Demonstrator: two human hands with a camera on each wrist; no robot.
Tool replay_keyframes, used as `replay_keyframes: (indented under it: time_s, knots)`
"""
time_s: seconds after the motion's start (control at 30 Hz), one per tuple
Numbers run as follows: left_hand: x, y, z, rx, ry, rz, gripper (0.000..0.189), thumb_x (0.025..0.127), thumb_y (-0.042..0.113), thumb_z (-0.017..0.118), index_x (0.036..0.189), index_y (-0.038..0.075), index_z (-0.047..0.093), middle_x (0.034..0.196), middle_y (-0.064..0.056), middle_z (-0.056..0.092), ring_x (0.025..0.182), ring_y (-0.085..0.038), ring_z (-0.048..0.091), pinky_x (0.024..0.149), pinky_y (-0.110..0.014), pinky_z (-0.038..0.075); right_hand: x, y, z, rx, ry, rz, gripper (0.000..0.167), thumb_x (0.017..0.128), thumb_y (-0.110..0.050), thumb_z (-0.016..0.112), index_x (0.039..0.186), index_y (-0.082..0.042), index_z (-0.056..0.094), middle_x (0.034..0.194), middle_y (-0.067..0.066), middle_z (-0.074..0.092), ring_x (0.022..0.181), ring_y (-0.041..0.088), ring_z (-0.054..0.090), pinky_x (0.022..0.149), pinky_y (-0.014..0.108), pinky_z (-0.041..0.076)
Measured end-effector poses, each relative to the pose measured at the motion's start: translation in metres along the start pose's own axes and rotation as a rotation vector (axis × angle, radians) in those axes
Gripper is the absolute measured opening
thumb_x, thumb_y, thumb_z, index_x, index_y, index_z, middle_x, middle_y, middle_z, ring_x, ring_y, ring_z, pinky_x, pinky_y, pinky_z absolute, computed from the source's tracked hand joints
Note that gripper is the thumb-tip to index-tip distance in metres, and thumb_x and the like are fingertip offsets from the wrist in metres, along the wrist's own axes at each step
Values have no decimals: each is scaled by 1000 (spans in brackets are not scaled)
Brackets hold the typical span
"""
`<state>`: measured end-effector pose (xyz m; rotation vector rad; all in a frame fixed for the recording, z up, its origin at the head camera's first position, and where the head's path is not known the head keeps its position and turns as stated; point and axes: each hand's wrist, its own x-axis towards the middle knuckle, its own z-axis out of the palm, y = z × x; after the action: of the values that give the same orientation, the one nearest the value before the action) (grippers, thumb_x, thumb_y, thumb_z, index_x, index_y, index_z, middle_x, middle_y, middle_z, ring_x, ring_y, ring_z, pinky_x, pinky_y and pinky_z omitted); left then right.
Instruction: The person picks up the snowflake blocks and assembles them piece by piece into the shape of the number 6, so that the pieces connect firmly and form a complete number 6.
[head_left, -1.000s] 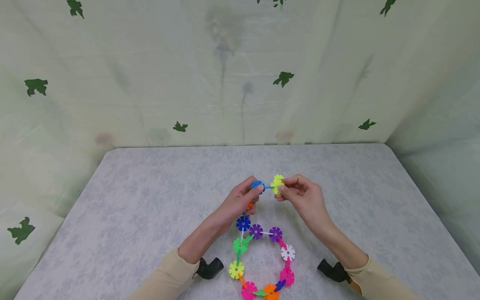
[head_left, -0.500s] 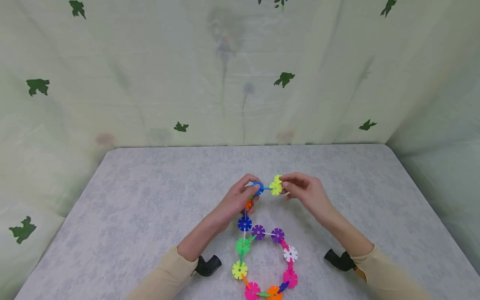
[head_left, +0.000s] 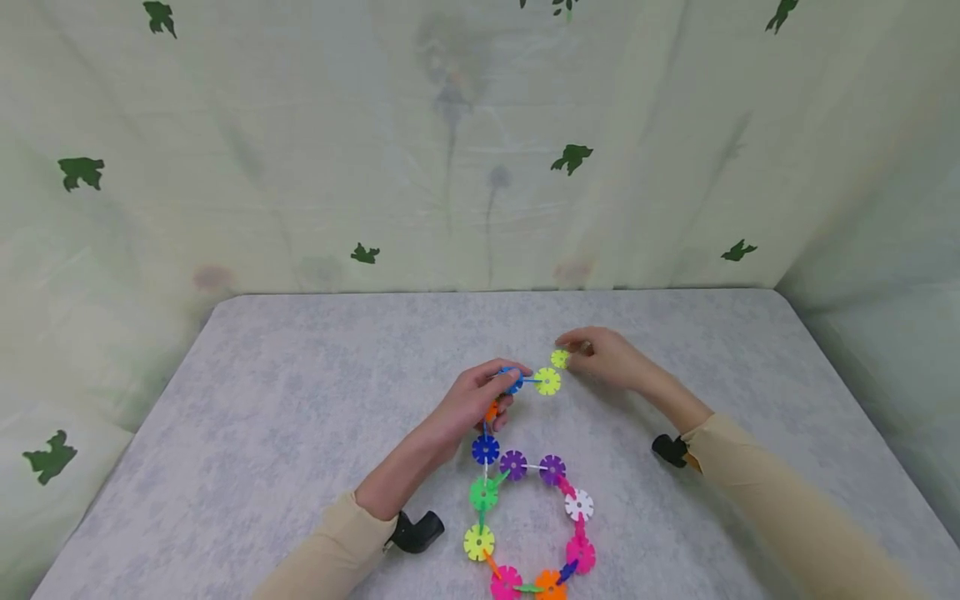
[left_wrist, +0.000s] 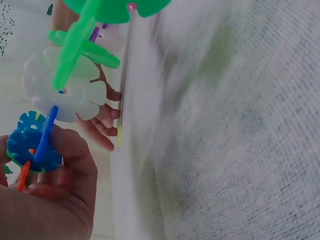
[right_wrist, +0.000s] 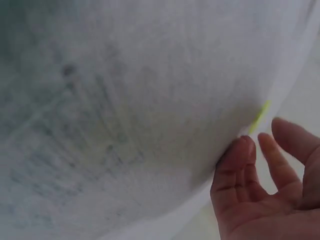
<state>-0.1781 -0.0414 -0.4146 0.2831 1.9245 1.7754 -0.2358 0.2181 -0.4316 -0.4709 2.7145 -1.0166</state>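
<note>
My left hand [head_left: 480,396] pinches a blue interlocking disc [head_left: 512,380] near the free end of a chain of notched plastic discs. An orange disc [head_left: 491,412] shows below its thumb, partly hidden by fingers. From the blue disc a thin blue piece leads to a yellow disc [head_left: 547,381]. A second yellow disc [head_left: 559,358] lies just beyond it, beside the fingertips of my right hand [head_left: 603,358]. In the right wrist view this yellow disc [right_wrist: 259,116] appears edge-on at the table surface, with the right thumb spread away from it.
The chain runs down through a dark blue disc [head_left: 486,450] into a ring of joined discs, including green [head_left: 483,494], purple [head_left: 552,470] and pink [head_left: 581,553] ones. It lies on the grey table [head_left: 337,358]. A pale curtain [head_left: 480,217] hangs behind the table.
My right hand has moved off the joined yellow disc, slightly up and right, with its forearm swinging outward. The two yellow discs, overlapping before, now appear apart. My left hand keeps its hold.
</note>
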Motion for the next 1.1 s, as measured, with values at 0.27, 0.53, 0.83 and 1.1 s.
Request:
replay_keyframes:
  time_s: [0.27,0.53,0.83,1.1]
  knots:
    - [3,-5,-1,23,66,14,32,93,41,67,114,17,66,63,-5,48,49,-18,47,47,-29,46,1,-5,5,-60,-31,16,21,86,-7,75,106,-9,66,100,5,61,89,22,56,78,38,48]
    - [6,-2,-3,23,59,20,23,93,32,69,106,13,66,80,-9,55,55,-20,52,46,-30,44,-18,-9,8,81,70,37,15,90,-6,70,104,-8,65,100,6,65,91,23,60,76,37,52]
    - [15,6,-6,26,10,-3,24,94,29,68,95,6,61,103,-18,65,54,-20,56,45,-30,43,-50,-31,14,393,143,-39,20,94,-6,67,113,-3,64,100,9,66,87,32,66,75,44,56]
    - [15,11,-9,40,-22,-36,22,95,29,67,106,10,69,89,-8,56,53,-18,48,48,-29,44,-68,-43,26,558,272,-63,17,92,-11,70,107,-5,64,94,12,67,87,42,66,78,50,55]
